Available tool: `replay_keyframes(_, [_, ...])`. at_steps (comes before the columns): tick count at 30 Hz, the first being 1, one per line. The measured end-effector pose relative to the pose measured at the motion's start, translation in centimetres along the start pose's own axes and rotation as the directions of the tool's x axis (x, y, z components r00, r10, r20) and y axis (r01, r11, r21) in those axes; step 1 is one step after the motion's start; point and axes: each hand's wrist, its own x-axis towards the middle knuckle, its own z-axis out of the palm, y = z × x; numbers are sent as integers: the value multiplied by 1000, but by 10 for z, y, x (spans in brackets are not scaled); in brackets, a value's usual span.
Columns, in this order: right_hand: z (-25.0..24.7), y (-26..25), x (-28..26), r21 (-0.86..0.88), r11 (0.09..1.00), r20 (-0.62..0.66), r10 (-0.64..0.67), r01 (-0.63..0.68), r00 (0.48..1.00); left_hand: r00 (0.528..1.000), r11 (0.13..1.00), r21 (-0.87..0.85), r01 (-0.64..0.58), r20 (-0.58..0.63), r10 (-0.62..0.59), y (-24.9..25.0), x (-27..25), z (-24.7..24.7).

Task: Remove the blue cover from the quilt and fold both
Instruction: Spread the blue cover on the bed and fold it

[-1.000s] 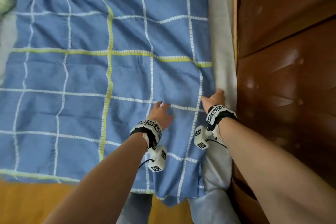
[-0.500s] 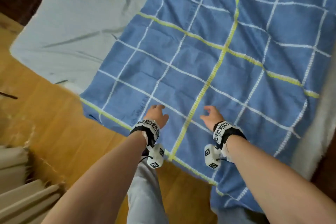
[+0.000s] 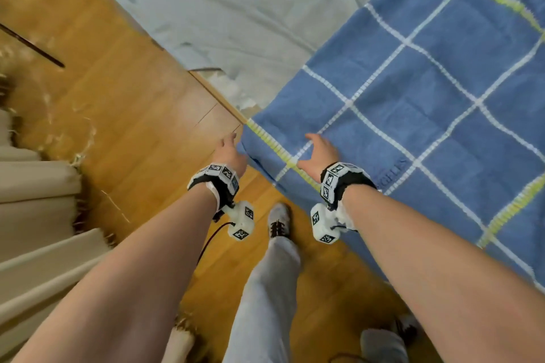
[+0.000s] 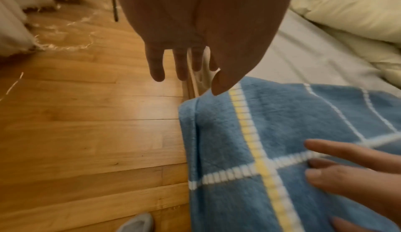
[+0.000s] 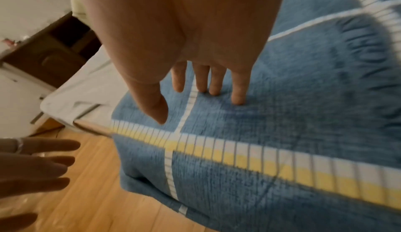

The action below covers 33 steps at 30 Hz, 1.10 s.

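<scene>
With the blue cover [image 3: 427, 103] spread over the bed at right of frame, looks like corner-grabbing time: left hand [image 3: 231, 153] and right hand [image 3: 320, 153] splayed, holding nothing, pinch needed next.

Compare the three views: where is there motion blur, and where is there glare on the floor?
Head view: floor at left and the blue cover smear. Left wrist view: sharpest, pale glare on the floorboards. Right wrist view: the cover's yellow stripe streaks; the left hand is soft.
</scene>
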Motion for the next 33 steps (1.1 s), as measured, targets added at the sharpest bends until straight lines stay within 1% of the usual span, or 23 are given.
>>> replay_keyframes(2, [17, -2, 12, -101, 995, -46, 16, -20, 999, 999, 998, -47, -37, 26, 38, -15, 29, 6])
replay_keyframes(4, [27, 2, 22, -224, 973, -124, 20, -48, 992, 993, 989, -107, -98, 62, 105, -17, 55, 17])
replay_keyframes(6, [30, 6, 28, -286, 957, -177, 2, -53, 984, 989, 982, -167, -87, 106, 106, -12, 78, 28])
replay_keyframes(8, [31, 9, 32, -303, 952, -184, -15, -42, 983, 984, 989, -138, -48, 165, 71, -11, 94, 37])
replay_keyframes(10, [31, 9, 36, -300, 952, -192, 9, -68, 981, 967, 999, -28, -30, 250, 36, -15, 98, 39])
replay_keyframes(12, [32, 5, 36, -297, 948, -200, 51, -110, 978, 952, 997, 70, -20, 307, -2, -29, 92, 38])
replay_keyframes(15, [35, -13, 33, -281, 946, -197, 110, -163, 974, 938, 986, 153, 68, 328, -115, -61, 68, 15])
replay_keyframes(18, [42, -29, 26, -233, 950, -140, 179, -208, 974, 913, 970, 196, 147, 350, -209, -104, 39, -17])
replay_keyframes(20, [49, -34, 15, -184, 955, -98, 219, -233, 971, 903, 968, 173, 184, 360, -236, -131, 16, -35])
replay_keyframes(22, [57, -34, -2, -156, 960, -64, 226, -234, 972, 917, 981, 93, 168, 350, -190, -147, -8, -44])
replay_keyframes(23, [61, -35, -13, -149, 963, -43, 222, -226, 974, 932, 988, 59, 140, 329, -151, -149, -18, -46])
replay_keyframes(25, [69, -37, -37, -140, 968, -7, 212, -211, 977, 956, 997, 20, 78, 281, -80, -143, -37, -51])
replay_keyframes(27, [70, -40, -59, -122, 974, 18, 196, -193, 980, 969, 1000, 0, 30, 244, -29, -131, -53, -55])
replay_keyframes(29, [57, -47, -83, -71, 979, 25, 192, -190, 981, 977, 1000, 1, -30, 210, 29, -116, -70, -61])
replay_keyframes(31, [32, -54, -110, -19, 980, 33, 200, -199, 979, 980, 996, 20, -89, 181, 84, -98, -91, -74])
replay_keyframes(33, [2, -61, -129, 13, 979, 12, 204, -204, 979, 977, 990, 37, -135, 174, 127, -78, -106, -90])
